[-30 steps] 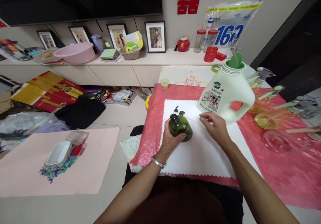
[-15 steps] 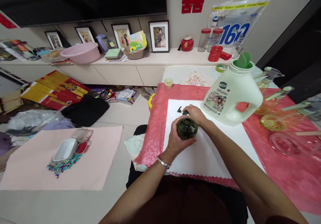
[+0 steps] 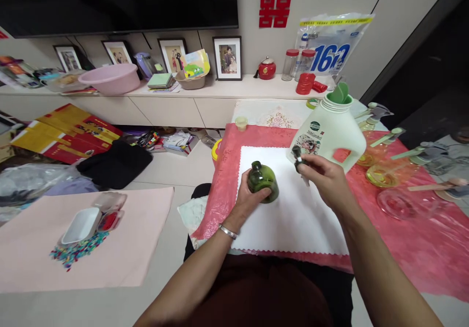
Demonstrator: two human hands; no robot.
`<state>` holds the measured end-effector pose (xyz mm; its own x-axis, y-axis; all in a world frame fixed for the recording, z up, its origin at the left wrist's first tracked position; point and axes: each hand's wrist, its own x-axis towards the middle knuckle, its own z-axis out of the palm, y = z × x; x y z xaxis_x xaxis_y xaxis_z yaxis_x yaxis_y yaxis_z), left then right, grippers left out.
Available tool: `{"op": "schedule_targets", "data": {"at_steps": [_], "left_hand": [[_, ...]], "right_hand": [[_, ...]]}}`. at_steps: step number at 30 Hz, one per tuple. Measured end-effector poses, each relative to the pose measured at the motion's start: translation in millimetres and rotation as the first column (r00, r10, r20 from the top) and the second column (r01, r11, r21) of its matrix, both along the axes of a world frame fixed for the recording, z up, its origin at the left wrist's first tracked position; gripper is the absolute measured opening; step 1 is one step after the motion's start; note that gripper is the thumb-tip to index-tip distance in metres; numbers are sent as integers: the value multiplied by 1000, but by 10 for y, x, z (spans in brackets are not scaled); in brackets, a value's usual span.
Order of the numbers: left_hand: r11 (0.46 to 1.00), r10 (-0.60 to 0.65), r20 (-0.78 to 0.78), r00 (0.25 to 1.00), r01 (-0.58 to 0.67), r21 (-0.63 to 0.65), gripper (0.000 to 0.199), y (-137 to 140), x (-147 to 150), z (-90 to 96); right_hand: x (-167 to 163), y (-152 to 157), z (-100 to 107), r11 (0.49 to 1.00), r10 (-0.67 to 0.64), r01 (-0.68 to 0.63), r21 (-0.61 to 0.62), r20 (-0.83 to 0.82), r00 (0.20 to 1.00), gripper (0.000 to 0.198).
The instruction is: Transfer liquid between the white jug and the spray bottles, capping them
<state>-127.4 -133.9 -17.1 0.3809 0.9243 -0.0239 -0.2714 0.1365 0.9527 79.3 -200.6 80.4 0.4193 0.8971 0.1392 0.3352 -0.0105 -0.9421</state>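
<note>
My left hand point(image 3: 247, 197) is closed around a dark green glass bottle point(image 3: 269, 183), tilted so that its uncovered neck shows. In my right hand point(image 3: 324, 175) a black pump head point(image 3: 297, 158) is pinched between thumb and fingers, apart from the bottle. Both hands are over a white scallop-edged mat point(image 3: 289, 234). Just behind my right hand stands a large pale green jug point(image 3: 337, 132) with a label, and a green scoop point(image 3: 339, 92) sits in its mouth.
On the right of the red table cover point(image 3: 432, 254) stand several clear spray bottles with yellowish liquid point(image 3: 383, 175) and a clear dish point(image 3: 394, 204). A small cup point(image 3: 241, 123) is at the far left corner. Left, a pink cloth point(image 3: 120, 263) bears a white tray point(image 3: 81, 225) and colourful bits.
The pump head has come off the bottle and moved right in my right hand. My left hand has tipped the bottle, bringing its open neck into view.
</note>
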Motion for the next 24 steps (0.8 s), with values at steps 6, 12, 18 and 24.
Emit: {"op": "schedule_targets", "data": {"at_steps": [6, 12, 18, 24], "left_hand": [[1000, 8, 73, 997, -9, 24, 83, 116, -42, 427], [991, -82, 133, 988, 66, 118, 77, 276, 30, 877], [966, -129, 108, 986, 100, 240, 83, 348, 108, 1253], [954, -149, 11, 989, 141, 265, 102, 272, 182, 1135]], "right_hand": [[16, -572, -79, 994, -88, 103, 37, -298, 950, 50], [-27, -841, -129, 990, -107, 137, 14, -549, 829, 43], [-24, -929, -140, 993, -90, 119, 14, -579, 811, 42], [-13, -1006, 115, 950, -137, 262, 168, -531, 837, 40]]}}
